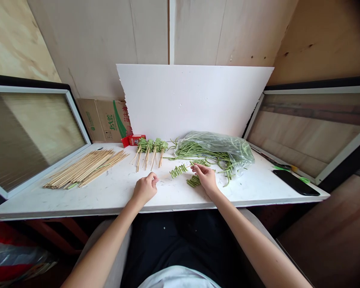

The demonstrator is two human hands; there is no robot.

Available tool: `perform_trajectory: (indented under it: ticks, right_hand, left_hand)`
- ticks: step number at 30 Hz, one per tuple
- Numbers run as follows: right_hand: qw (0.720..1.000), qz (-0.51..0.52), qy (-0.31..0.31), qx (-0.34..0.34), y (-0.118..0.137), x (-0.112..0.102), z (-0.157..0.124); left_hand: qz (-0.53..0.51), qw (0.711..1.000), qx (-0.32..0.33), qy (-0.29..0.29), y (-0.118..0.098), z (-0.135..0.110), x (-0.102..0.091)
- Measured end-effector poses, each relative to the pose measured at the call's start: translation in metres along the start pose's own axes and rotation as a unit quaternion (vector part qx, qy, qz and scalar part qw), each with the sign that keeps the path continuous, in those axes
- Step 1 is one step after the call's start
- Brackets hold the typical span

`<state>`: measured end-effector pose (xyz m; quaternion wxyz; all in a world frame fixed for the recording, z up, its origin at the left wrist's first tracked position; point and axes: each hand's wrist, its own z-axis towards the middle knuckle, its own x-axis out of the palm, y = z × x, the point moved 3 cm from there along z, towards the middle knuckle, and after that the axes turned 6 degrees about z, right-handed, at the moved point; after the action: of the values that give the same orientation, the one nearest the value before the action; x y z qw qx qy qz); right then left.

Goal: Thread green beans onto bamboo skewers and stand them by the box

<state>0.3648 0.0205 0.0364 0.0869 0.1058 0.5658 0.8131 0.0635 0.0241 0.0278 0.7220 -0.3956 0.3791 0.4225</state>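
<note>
Just beyond my lap (183,240) and the front edge of the table (165,200), a thin skewer (188,166) with a row of green bean pieces (178,171) hung between my hands, near 12 o'clock. I judged it best to keep the stick straight and steady, pierce each piece through its middle, and keep fingertips clear of the point (a forced bean would probably split).

My left hand (146,188), at 11 o'clock, was curled closed, thumb against forefinger, seemingly on the stick's end, though the wood was too faint there to be certain. My right hand (204,177), towards 1 o'clock, pinched the other end between thumb and fingertips; I could not tell whether a bean sat in that pinch too. Cut beans (193,182) lay just beside that hand.

The phone (296,182) lay at 2 o'clock, loose skewers (81,168) at 10. Farther off were filled skewers (151,145) towards 11, bagged long beans (195,150) at 1, and a white board (195,100) at 12.
</note>
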Motion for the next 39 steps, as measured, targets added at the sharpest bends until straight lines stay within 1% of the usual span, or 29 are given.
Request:
perform_trajectory:
  ticks: [15,21,27,39]
  right_hand:
    - [1.0,0.018,0.0,-0.003,-0.0013,-0.0003,0.0012]
    - [0.999,0.033,-0.011,0.011,-0.0011,-0.0022,0.0011]
    - [0.999,0.049,0.005,0.016,0.001,-0.0013,0.0001]
    - [0.998,0.063,0.014,0.026,0.0024,-0.0011,0.0005]
  left_hand:
    - [0.006,1.0,0.003,-0.002,0.0009,0.0006,0.0009]
    - [0.014,1.0,-0.003,0.002,0.0008,0.0008,0.0005]
    - [0.013,1.0,-0.004,0.003,0.001,0.0004,0.0004]
    - [0.0,1.0,0.001,-0.009,0.0036,0.0011,0.0021]
